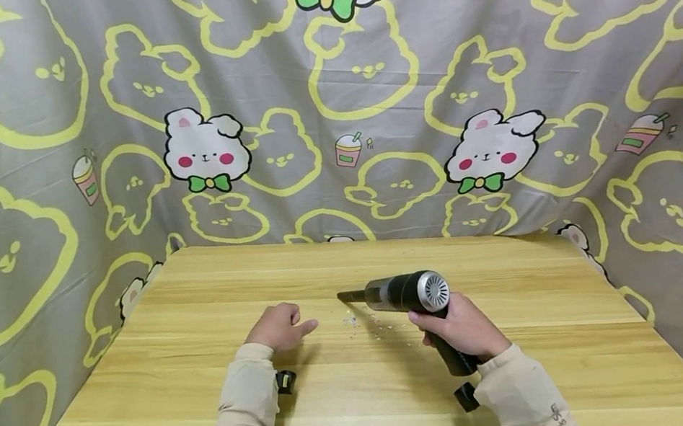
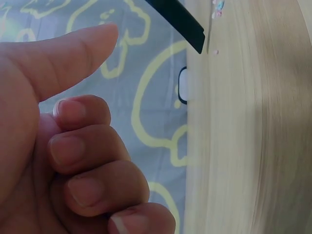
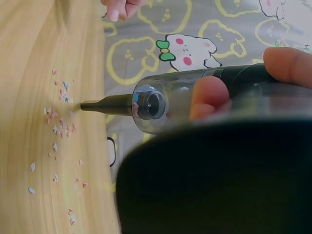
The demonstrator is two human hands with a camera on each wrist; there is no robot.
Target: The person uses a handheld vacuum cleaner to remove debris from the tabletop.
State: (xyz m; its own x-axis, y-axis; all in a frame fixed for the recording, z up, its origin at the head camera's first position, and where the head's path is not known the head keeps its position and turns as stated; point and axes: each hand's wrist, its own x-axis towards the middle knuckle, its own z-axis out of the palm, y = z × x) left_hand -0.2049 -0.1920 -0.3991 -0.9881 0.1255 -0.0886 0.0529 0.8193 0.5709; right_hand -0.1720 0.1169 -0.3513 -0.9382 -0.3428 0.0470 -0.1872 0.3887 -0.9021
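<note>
My right hand [image 1: 465,326] grips the black handle of a handheld vacuum cleaner [image 1: 400,293] with a silver vented end. Its narrow black nozzle [image 3: 109,104] points left, the tip close over the table beside scattered paper bits [image 3: 61,127] in pink, white and blue. Through the clear dust chamber [image 3: 170,92] some coloured bits show near its front. To the left of the bits is my left hand [image 1: 279,327], holding nothing. Its fingers [image 2: 105,187] are loosely curled and the thumb stands out straight. The nozzle tip [image 2: 195,41] also shows at the top of the left wrist view.
The wooden table [image 1: 158,355] has light planks. A grey curtain [image 1: 271,84] printed with yellow outlines and white rabbits hangs behind it and along both sides. Black wrist-worn devices [image 1: 286,381] sit at both sleeves.
</note>
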